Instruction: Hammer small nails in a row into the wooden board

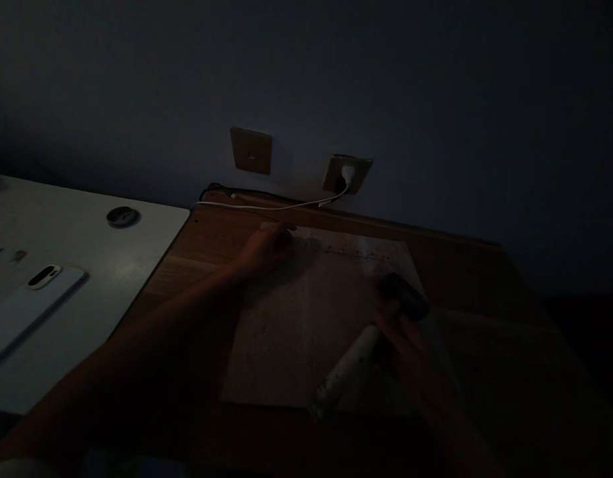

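The scene is very dark. A pale square board or tile (306, 318) lies flat on a brown wooden table (475, 279). My left hand (265, 247) rests at the board's far left corner, fingers curled over the edge. My right hand (410, 345) is closed around a mallet (366, 345) with a dark head (403, 295) and a pale, speckled handle. The mallet's head sits over the board's right side.
A white table (87, 265) at the left carries a phone-like white slab (32, 299) and a small round dark object (122, 216). On the wall are a switch plate (251, 151) and a socket with a white plug (347, 174); its cable (266, 208) runs along the table's back edge.
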Demonstrator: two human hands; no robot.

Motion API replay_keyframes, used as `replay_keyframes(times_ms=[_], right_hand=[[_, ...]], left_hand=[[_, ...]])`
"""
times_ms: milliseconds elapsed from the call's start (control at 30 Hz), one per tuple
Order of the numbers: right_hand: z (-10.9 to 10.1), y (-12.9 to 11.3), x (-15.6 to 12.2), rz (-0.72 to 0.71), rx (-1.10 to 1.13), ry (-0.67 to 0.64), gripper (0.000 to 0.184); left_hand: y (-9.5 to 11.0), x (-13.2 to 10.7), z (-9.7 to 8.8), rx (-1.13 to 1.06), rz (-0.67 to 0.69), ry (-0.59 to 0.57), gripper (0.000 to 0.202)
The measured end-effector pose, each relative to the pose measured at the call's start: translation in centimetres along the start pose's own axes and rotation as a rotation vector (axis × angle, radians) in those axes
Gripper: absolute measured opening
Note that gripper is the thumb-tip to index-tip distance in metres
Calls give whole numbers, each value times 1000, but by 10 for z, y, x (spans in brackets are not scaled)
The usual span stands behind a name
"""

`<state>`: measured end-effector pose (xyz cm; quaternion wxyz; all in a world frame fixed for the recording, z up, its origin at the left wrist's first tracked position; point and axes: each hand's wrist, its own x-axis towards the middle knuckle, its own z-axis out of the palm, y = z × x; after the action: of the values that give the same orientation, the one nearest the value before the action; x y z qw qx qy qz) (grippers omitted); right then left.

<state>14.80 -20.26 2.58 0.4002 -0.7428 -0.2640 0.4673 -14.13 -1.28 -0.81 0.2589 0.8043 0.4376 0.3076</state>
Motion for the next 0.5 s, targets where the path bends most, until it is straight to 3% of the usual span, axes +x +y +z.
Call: replay_keyframes(times_ms=[133, 233, 367, 500], right_hand=[[-12, 4, -7, -15, -99, -110, 102], [-26, 9, -15, -123, -259, -124, 86], [-48, 26, -22, -356, -433, 103, 55], [-71, 53, -16, -607, -678, 341, 52]], left_hand=[[-4, -18, -7, 152, 49, 15, 46], [-6, -48, -15, 314, 40, 39, 47], [8, -100, -32, 388, -23, -36, 49], [35, -137, -42, 325, 16, -91, 53]])
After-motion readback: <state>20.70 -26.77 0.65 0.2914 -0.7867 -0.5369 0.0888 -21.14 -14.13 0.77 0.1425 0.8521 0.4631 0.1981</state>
